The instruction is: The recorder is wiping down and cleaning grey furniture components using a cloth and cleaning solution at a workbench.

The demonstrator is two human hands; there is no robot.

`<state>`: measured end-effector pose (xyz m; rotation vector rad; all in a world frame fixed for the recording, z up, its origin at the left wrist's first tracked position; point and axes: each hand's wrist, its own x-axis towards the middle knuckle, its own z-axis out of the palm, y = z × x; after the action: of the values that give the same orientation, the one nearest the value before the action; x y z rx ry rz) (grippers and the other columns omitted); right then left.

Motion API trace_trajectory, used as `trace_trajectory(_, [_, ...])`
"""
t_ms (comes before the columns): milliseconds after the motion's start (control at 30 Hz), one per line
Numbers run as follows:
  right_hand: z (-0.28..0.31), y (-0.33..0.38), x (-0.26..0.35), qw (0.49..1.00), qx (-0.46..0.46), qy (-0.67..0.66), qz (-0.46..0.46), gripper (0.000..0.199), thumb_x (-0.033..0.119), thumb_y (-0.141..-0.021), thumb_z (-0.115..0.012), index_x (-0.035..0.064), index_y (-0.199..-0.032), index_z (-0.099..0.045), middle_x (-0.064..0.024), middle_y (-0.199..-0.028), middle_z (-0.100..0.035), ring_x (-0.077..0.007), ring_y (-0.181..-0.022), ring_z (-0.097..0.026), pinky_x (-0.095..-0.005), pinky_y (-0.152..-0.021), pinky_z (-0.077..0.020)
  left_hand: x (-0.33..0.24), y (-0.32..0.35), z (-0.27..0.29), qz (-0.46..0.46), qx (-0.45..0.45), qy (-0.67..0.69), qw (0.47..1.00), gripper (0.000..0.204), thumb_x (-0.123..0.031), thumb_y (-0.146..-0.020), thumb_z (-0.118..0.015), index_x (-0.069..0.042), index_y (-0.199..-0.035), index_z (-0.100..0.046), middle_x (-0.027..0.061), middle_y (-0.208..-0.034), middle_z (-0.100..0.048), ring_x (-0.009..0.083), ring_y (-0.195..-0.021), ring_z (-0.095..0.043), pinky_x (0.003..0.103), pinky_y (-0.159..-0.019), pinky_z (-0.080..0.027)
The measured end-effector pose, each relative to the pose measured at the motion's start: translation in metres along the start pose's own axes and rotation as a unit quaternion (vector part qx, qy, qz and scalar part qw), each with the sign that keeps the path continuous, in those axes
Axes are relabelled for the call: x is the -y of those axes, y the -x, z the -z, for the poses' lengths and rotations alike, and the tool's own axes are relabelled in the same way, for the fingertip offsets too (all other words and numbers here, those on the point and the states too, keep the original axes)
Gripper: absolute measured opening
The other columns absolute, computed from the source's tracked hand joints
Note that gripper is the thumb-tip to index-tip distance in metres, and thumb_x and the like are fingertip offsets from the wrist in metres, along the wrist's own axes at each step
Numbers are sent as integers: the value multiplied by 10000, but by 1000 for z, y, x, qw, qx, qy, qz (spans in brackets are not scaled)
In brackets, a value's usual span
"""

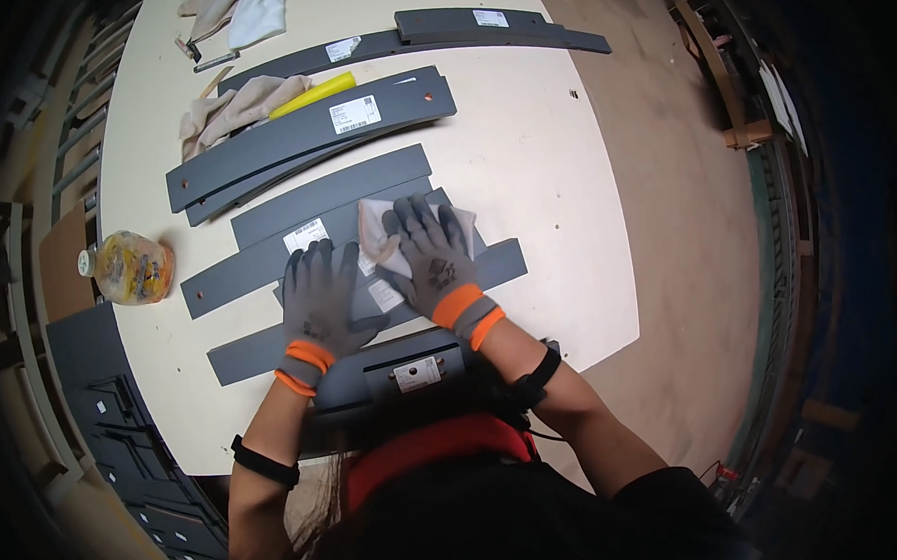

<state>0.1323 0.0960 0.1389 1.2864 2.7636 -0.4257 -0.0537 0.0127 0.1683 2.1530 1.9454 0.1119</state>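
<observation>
Both my hands wear grey gloves with orange cuffs and rest over several dark grey flat panels on the table. Fingers stretched forward, my left hand lies flat on a labelled panel. My right hand presses a pale beige cloth against the panels; the cloth is bunched beside its thumb and partly hidden beneath the palm. A farther panel lies just beyond both hands. Closer to me, another panel sits left of my left wrist.
The cream table holds stacked curved panels, a yellow object and a beige rag. Long panels and a white cloth are farther back. A clear bottle stands at the left edge, above dark panels.
</observation>
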Motion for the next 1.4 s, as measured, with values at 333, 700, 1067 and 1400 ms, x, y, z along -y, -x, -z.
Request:
trace_trajectory(333, [15,-9,-2,1000,-14,13,5,592,459,-959,-432,89,-1421,-433,-96,-1536,-336,-260,-1472,-187,-514,-1204,-43,5,4,-9,6,6,3,1000,1094,-669,-642,-700,-96,-1492,-319,244,-1421,-368,419,-1341,-313,513,-1174,-165])
trace_trajectory(700, [19,-36,10,994,-44,-82,56,578,483,-951,-445,34,-1297,-557,-171,-1405,-488,-290,-1392,-354,-434,-1189,-179,1,11,-9,14,0,-10,1000,992,-612,-655,-732,-42,-1408,-428,242,-1399,-400,414,-1363,-304,533,-1158,-183])
trace_trajectory(1067, [108,-50,-23,906,31,-416,-68,743,651,-924,-433,-53,-1063,-627,-154,-850,-665,-236,-806,-645,-354,-736,-514,-90,-47,-29,9,16,18,1000,740,-580,-889,-496,-86,-1433,-408,237,-1533,-267,414,-1449,-163,559,-1173,-82])
trace_trajectory(1400, [10,-74,102,835,142,70,527,731,365,-847,-570,112,-1486,-321,-95,-1553,-294,-294,-1480,-157,-481,-1220,-46,-90,-71,-92,13,-128,-22,991,587,-343,-976,-318,-69,-1493,-282,226,-1541,-264,400,-1461,-182,569,-1193,-105])
